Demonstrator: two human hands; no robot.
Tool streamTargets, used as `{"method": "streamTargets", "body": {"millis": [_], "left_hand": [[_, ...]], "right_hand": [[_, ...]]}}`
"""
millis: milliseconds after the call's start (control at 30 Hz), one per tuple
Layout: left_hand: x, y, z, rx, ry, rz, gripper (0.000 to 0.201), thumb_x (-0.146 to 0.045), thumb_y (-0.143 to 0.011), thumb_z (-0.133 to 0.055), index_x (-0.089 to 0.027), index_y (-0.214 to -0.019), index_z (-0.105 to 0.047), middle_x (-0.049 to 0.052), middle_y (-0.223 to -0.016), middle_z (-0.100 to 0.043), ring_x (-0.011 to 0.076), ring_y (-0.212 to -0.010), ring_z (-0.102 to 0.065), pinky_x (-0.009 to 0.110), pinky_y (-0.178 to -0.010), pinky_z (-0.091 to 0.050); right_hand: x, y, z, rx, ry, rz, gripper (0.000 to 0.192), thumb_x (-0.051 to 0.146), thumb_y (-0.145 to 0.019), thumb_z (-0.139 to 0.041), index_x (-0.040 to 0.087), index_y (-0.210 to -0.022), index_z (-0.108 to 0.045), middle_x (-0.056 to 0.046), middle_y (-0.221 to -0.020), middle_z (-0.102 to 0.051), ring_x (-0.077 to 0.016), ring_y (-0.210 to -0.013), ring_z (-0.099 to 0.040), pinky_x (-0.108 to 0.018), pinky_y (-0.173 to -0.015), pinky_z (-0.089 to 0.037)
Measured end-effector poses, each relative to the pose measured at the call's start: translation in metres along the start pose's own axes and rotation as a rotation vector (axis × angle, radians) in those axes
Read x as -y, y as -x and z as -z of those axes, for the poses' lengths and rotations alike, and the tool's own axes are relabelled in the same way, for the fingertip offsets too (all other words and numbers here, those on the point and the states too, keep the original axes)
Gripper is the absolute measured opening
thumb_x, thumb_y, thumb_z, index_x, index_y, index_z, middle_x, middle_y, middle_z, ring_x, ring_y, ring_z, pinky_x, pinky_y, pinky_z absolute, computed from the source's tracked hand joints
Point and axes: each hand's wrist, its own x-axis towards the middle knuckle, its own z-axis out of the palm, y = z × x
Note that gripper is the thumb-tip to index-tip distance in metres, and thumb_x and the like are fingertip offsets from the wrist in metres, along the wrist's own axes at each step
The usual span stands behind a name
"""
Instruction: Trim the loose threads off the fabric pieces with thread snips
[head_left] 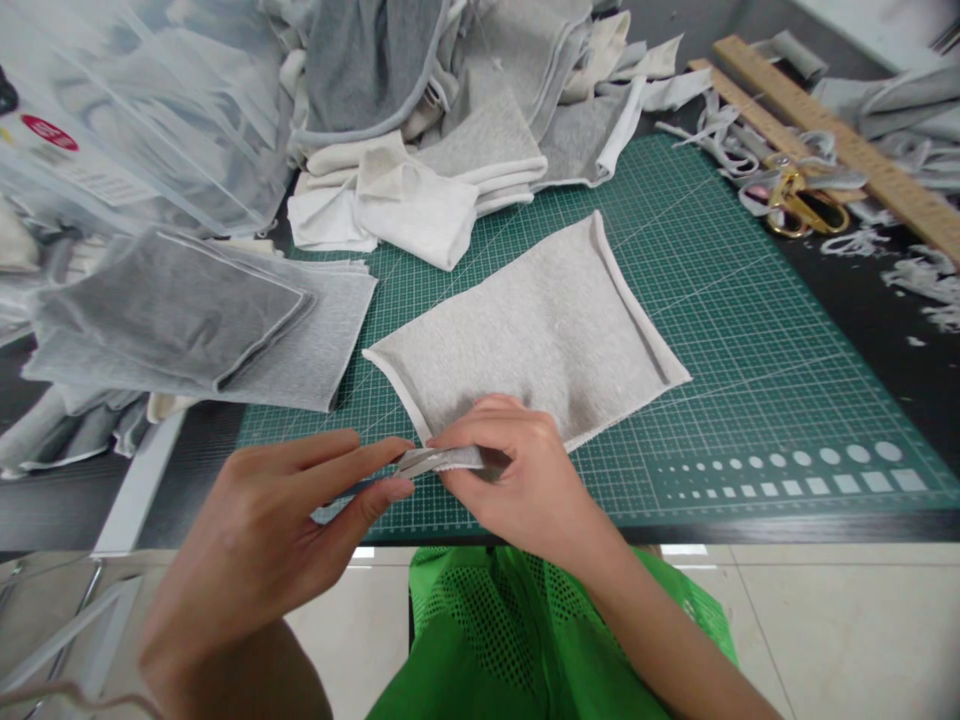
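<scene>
A light grey piece of knit fabric (525, 320) with curled side edges lies on the green cutting mat (720, 300). My right hand (517, 470) pinches its near left corner and lifts that edge off the mat. From the left, my left hand (300, 510) is closed on thread snips (420, 461), thumb below and fingers above. The thin metal blades point right, at the fabric's edge beside my right fingertips. The handle is mostly hidden by the fingers, and I cannot tell whether the blades touch the cloth.
Grey folded fabric (187, 310) is stacked at the left, in front of a clear plastic bin (150, 100). White and grey cloth pieces (420, 195) heap up at the back. Gold-handled scissors (806, 205), wooden rulers (840, 140) and fabric scraps (926, 285) lie at the right.
</scene>
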Motion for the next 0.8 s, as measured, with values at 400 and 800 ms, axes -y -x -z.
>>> {"method": "streamTargets", "body": {"millis": [400,800], "left_hand": [[0.0018,0.005,0.0013,-0.008,-0.006,0.009,0.025,-0.031,-0.095,-0.065,-0.03,-0.119,-0.068,-0.001,-0.083,-0.073,0.0108,-0.06,-0.065,0.024,-0.05,-0.046],[-0.0043,0.0035,0.0013,-0.093,0.066,0.068,0.021,-0.033,-0.094,-0.066,-0.024,-0.112,-0.072,0.001,-0.08,-0.073,0.0103,-0.061,-0.066,0.021,-0.051,-0.049]], "right_hand": [[0.0021,-0.0006,0.002,0.024,-0.032,0.02,0.024,0.003,-0.076,-0.062,0.021,-0.085,-0.075,0.0,-0.077,-0.074,-0.017,-0.076,-0.065,-0.036,-0.083,-0.048],[0.001,0.0026,0.0054,0.149,-0.11,-0.045,0.027,0.004,-0.088,-0.058,0.025,-0.1,-0.071,0.007,-0.093,-0.08,-0.012,-0.08,-0.074,-0.047,-0.127,-0.024]]}}
